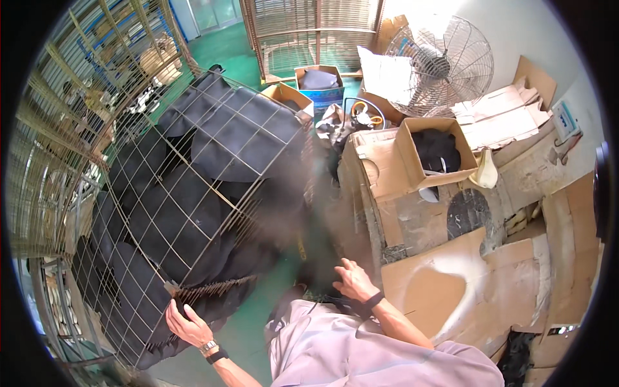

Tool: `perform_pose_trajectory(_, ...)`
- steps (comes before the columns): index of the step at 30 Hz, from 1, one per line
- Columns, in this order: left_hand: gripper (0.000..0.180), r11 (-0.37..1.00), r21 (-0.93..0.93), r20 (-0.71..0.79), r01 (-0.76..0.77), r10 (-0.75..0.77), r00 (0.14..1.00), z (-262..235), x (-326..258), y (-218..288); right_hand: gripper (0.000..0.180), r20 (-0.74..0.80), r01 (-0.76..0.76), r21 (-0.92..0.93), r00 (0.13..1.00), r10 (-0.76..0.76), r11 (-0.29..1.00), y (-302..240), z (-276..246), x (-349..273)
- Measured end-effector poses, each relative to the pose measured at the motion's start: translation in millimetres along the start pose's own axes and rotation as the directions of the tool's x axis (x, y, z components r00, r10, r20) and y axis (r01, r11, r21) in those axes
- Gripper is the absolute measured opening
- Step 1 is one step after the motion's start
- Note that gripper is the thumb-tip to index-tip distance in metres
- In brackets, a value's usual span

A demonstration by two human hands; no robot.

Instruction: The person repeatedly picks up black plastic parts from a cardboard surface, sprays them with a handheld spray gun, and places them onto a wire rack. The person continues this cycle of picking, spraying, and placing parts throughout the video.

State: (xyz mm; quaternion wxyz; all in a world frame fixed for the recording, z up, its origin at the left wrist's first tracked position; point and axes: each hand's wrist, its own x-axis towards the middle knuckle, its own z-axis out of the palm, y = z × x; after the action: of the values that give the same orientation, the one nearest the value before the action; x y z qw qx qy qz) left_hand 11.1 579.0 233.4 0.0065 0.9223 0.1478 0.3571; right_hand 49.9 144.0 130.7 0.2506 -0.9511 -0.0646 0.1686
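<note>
A wire mesh rack [240, 208] fills the left side, tilted in view. Large black rounded sheets [248, 145] lie on its shelves, seen through the wires; their material I cannot tell. My left hand [189, 326] is at the rack's near corner, fingers stretched out beside a small brown joint [171, 287]; whether the fingertips touch the wire is unclear. My right hand [356, 282] hangs in front of my body, near the bench's edge, fingers partly spread and nothing seen in them. A dark blur covers the gap between rack and bench.
At right, a bench [400, 248] covered with cardboard bears an open cardboard box [405, 151] with black pieces inside. A large caged fan [445, 68] stands behind it. Toward the back are another wire rack [316, 32] and a blue box [320, 97] on the green floor [222, 55].
</note>
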Motion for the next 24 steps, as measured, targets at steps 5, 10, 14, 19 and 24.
perform_pose_trajectory(5,0.026,0.989,0.058,-0.09,0.139,-0.133,0.987,-4.1,-7.0,0.2,0.056,-0.083,-0.036,-0.018,0.996,0.034,0.999,48.6,-3.3,-15.1)
perform_pose_trajectory(10,0.027,0.973,0.005,-0.128,0.229,-0.227,0.965,-13.0,-10.7,-14.0,0.057,-0.012,-0.045,0.069,0.999,0.046,0.997,65.2,1.4,-14.5)
perform_pose_trajectory(14,0.037,0.982,0.046,-0.069,0.181,-0.178,0.982,-12.4,-0.7,-22.7,0.056,0.033,-0.018,0.104,0.999,0.015,0.994,68.5,17.3,-20.0)
perform_pose_trajectory(19,0.036,0.998,-0.021,-0.015,0.053,-0.054,0.998,-5.6,16.6,-39.3,0.059,0.02,0.122,0.054,0.992,-0.123,0.991,77.6,41.6,-29.3)
perform_pose_trajectory(24,0.022,0.997,0.08,0.073,-0.004,-0.002,0.997,0.0,19.0,-52.1,0.057,0.1,0.073,0.029,0.992,-0.075,0.997,85.0,47.0,-33.7)
